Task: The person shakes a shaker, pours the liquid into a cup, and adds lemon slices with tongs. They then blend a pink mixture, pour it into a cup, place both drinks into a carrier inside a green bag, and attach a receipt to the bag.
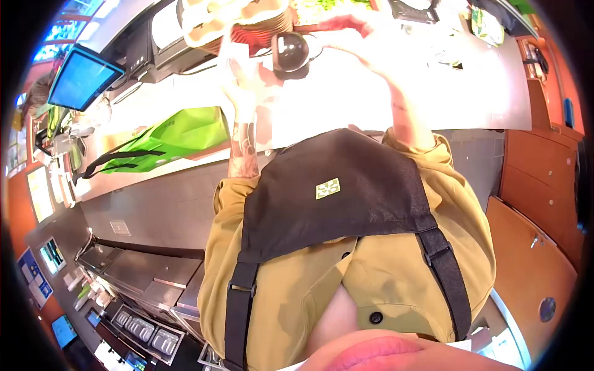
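Observation:
Strong glare washes out both hands over the white counter. My left hand (247, 77) is just below a stack of cardboard drink carriers (263, 29); a pale patch shows at its fingertips, and I cannot make out whether it is an object. To the right, my right hand (356, 37) has its fingers curved and its thumb apart from them, with nothing visible between them. Close to that thumb stands a round, glossy black device (291, 52). A bright green bag (176, 139) with black handles lies flat left of my left forearm.
A tablet screen (85, 77) and a black machine (164, 46) stand at the back left. Green contents fill a tray (337, 9) at the far edge. A green-and-white package (487, 26) lies back right. Steel counter units (151, 272) are lower left; a wooden door (532, 247) is right.

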`<state>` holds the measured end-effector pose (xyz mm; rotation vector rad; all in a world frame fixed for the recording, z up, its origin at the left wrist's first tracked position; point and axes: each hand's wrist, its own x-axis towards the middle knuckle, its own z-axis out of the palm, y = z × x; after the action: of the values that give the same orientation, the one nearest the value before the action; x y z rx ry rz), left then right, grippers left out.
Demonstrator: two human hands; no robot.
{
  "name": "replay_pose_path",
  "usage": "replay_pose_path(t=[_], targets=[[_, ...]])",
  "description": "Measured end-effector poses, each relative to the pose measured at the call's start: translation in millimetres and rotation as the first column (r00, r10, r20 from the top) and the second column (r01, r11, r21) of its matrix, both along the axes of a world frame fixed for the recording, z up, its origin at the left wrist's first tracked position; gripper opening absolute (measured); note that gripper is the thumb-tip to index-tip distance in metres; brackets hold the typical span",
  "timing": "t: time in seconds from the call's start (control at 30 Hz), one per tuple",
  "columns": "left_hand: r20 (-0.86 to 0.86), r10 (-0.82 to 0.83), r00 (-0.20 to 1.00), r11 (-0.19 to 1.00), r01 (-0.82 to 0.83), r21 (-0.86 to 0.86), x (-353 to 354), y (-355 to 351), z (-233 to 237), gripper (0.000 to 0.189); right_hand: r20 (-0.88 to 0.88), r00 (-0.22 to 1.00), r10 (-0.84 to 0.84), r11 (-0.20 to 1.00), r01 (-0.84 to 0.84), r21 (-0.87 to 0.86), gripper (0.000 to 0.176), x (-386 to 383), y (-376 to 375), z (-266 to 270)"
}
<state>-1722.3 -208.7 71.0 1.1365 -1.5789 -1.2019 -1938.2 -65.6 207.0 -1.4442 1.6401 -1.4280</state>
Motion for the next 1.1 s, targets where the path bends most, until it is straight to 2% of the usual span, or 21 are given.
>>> replay_pose_path(t=[0.07,0.17,0.27,0.37,0.4,0.43,0.47,0.5,0.57,0.63,0.7,0.77,0.8,0.83,0.87,0.9,0.93,0.97,1.0,1.03,1.1], targets=[[0.030,0.146,0.989,0.967,-0.136,-0.214,-16.4,-23.2,-61.1,0.038,-0.051,0.998,-0.035,0.999,0.033,-0.029,0.035,-9.6,14.1,-25.0],[0.129,0.152,0.980,0.972,-0.124,-0.199,-15.6,-36.1,-103.6,0.054,-0.065,0.995,-0.074,0.992,0.066,-0.108,0.039,-11.3,14.1,-39.2],[0.267,-0.007,0.964,0.951,0.089,-0.297,-16.3,0.8,-47.9,0.037,-0.050,0.993,-0.108,0.968,0.093,-0.234,0.046,2.3,-6.0,-32.1],[0.438,-0.260,0.860,0.729,0.473,-0.495,-40.4,51.9,65.8,0.032,-0.039,0.994,0.101,0.884,-0.108,-0.454,0.058,-2.8,-15.7,-13.6],[0.462,-0.326,0.825,0.650,0.550,-0.524,-45.7,61.3,91.4,0.034,0.191,0.957,0.218,0.924,-0.139,-0.357,0.050,-4.4,-10.0,-6.6],[0.415,-0.428,0.803,0.663,0.591,-0.460,-50.0,64.4,104.6,0.042,0.108,0.990,0.087,0.925,-0.040,-0.377,0.041,-9.9,-8.6,-16.4],[0.279,-0.452,0.847,0.708,0.531,-0.466,-66.0,69.6,128.7,0.050,0.159,0.986,0.042,0.918,0.025,-0.395,0.036,-15.7,-7.5,-13.9],[-0.196,-0.450,0.871,0.886,0.407,-0.224,-76.5,76.7,130.7,0.053,0.213,0.977,-0.005,0.909,0.094,-0.406,0.032,-21.0,-5.3,-12.2],[-0.295,-0.452,0.842,0.888,0.393,-0.239,-87.7,69.2,145.6,0.047,0.139,0.990,0.000,0.964,0.037,-0.264,0.032,-40.1,8.3,-16.4],[-0.347,-0.379,0.858,0.925,0.357,-0.129,-113.8,58.8,145.8,0.036,0.018,0.998,-0.059,0.992,0.060,-0.109,0.029,-56.3,18.3,-24.1],[-0.350,-0.399,0.848,0.916,0.389,-0.101,-149.6,53.5,153.3,0.018,-0.092,0.995,-0.045,0.988,0.030,-0.149,0.030,-79.5,34.8,-18.7],[-0.630,-0.491,0.602,0.765,0.643,0.019,-180.7,40.9,158.4,0.015,0.163,0.987,0.019,0.941,0.038,-0.337,0.032,-121.8,33.9,-38.2],[-0.555,-0.534,0.638,0.705,0.698,0.124,-194.7,26.3,154.7,0.018,0.371,0.906,-0.203,0.905,0.318,-0.282,0.033,-147.6,31.9,-44.0],[-0.424,-0.594,0.684,0.682,0.708,0.185,-212.8,25.2,157.6,0.019,0.548,0.735,-0.398,0.808,0.564,-0.170,0.035,-177.3,29.2,-50.9],[-0.321,-0.680,0.659,0.655,0.743,0.138,-236.3,13.1,139.8,0.019,0.447,0.647,-0.617,0.709,0.704,-0.041,0.038,-215.3,29.3,-66.8],[-0.117,-0.690,0.715,0.699,0.699,0.148,-260.7,22.6,143.0,0.020,0.311,0.521,-0.795,0.565,0.823,0.066,0.042,-246.3,29.5,-81.3],[0.072,-0.737,0.672,0.657,0.737,-0.159,-285.5,25.5,127.3,0.022,0.195,0.531,-0.825,0.554,0.828,0.085,0.042,-262.0,26.7,-85.5],[0.232,-0.742,0.629,0.596,0.777,-0.202,-302.8,24.3,119.6,0.032,0.076,0.536,-0.841,0.541,0.835,0.103,0.043,-271.3,25.0,-86.8],[0.356,-0.685,0.635,0.605,0.769,-0.207,-318.8,31.3,119.4,0.037,0.077,0.600,-0.796,0.605,0.791,0.093,0.042,-275.0,24.1,-84.1],[0.473,-0.615,0.631,0.614,0.760,-0.215,-334.1,39.5,118.9,0.043,0.104,0.640,-0.761,0.648,0.754,0.108,0.036,-280.7,20.9,-86.3],[0.623,-0.501,0.601,0.603,0.759,-0.247,-360.8,42.8,105.4,0.050,0.352,0.647,-0.676,0.691,0.723,-0.002,0.030,-284.3,19.7,-88.7]])
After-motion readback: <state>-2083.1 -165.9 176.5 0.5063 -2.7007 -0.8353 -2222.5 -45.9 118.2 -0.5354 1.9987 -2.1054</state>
